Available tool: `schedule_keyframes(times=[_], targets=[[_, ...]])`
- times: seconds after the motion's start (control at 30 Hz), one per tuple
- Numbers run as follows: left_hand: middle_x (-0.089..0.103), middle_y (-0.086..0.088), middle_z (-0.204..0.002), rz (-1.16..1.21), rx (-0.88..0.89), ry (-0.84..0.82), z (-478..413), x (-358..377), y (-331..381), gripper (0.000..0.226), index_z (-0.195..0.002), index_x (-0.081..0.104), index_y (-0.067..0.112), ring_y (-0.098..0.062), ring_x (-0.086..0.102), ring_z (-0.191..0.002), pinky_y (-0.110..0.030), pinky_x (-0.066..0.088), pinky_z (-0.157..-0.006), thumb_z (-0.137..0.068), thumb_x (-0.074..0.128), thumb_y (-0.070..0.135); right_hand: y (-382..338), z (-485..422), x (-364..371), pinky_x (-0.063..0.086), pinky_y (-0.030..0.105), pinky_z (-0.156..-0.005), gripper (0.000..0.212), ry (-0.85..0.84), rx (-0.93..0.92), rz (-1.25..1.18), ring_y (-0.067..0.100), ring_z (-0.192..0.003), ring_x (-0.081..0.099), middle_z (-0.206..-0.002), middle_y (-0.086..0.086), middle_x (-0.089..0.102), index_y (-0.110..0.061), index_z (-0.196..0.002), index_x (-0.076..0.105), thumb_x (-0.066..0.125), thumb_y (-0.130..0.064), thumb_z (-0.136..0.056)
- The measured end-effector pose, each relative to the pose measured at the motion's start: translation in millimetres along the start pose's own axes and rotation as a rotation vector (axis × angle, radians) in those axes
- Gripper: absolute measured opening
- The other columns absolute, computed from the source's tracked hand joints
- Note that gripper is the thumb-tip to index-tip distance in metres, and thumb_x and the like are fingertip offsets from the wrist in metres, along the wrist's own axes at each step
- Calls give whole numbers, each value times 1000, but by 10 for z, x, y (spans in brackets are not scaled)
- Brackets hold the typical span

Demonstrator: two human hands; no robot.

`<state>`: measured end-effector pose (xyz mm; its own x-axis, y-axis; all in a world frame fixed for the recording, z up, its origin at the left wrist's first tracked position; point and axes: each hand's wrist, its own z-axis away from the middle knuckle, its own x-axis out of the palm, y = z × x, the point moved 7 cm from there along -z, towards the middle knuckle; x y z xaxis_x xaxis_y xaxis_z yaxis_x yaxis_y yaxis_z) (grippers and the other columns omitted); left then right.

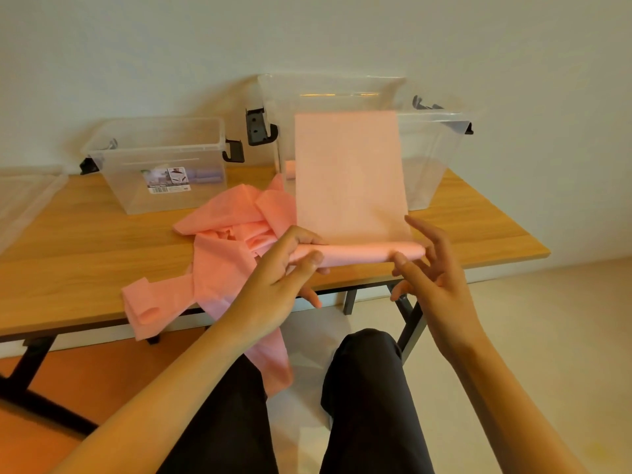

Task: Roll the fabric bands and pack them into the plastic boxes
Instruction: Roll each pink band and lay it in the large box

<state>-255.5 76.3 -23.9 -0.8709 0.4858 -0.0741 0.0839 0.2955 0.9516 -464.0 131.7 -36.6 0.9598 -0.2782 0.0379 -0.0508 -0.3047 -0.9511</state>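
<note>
A wood-topped desk (pixel 85 261) stands before a plain pale wall (pixel 513 56), carried on dark metal legs (pixel 412 323) (one set shows under the near edge, another at the far left). Beneath it the floor (pixel 554 336) is pale at the right, while an orange patch (pixel 102 378) covers it at the left.

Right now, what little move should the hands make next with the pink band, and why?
Probably roll the pink band one more turn away from you. Only its near end is rolled, the left hand and right hand hold the roll's two ends, and a long flat stretch lies toward the big clear box. Too early to pack it, I think.
</note>
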Motion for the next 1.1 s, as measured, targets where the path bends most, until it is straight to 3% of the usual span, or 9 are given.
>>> schedule_keyframes(times=[0.07,0.23,0.4,0.57,0.73,0.87,1.0,1.1], targets=[[63,17,-95,7,-14,-6,-2,-2,-27,17,-108,57,17,-16,67,-100,-28,57,-56,-95,52,28,30,-20,36,60,34,-64,41,-66,22,-34,24,-82,64,-102,2,65,-27,-129,63,67,-22,-89],[63,15,-100,-37,-30,0,-11,-63,-68,12,-108,59,19,-13,69,-85,-27,55,-56,-98,56,17,49,-57,34,59,33,-62,25,-57,3,8,28,-75,63,-99,7,66,-12,-110,71,70,-19,-86],[65,21,-97,-107,-35,-14,-25,-76,-81,27,-110,69,20,-11,63,-77,-25,54,-57,-89,71,2,75,-54,14,58,36,-60,18,-18,-20,37,24,-67,63,-87,8,68,-15,-104,73,77,-24,-88],[67,16,-94,-104,-43,32,-30,-77,-111,21,-108,71,19,-9,59,-57,-23,51,-55,-91,69,8,45,-31,-42,57,34,-62,38,-4,-39,56,29,-59,61,-78,8,67,-26,-105,73,77,-54,-80],[66,13,-79,-29,-57,18,-70,-38,-135,24,-110,69,15,-9,60,-56,-24,51,-55,-88,66,23,6,3,-38,56,36,-59,43,-24,-53,38,30,-59,59,-87,10,68,-17,-110,69,79,-49,-83],[67,13,-91,-26,-43,11,-118,-2,-179,23,-108,68,15,-15,62,-55,-22,50,-54,-88,71,5,31,20,-49,56,34,-60,29,34,-45,68,26,-57,60,-75,7,68,-6,-108,67,67,-26,-87],[67,2,-71,91,-78,37,-136,3,-270,11,-98,68,10,-11,59,-61,-26,49,-49,-87,68,14,47,5,-51,55,33,-59,24,45,-24,84,24,-56,61,-71,13,68,-9,-103,67,69,-32,-94],[68,-2,-71,136,-122,52,-127,19,-330,15,-96,67,10,-13,62,-67,-26,50,-49,-86,67,21,51,-45,-22,56,31,-57,29,2,-5,65,26,-58,63,-77,13,67,-17,-106,68,79,-35,-86]])
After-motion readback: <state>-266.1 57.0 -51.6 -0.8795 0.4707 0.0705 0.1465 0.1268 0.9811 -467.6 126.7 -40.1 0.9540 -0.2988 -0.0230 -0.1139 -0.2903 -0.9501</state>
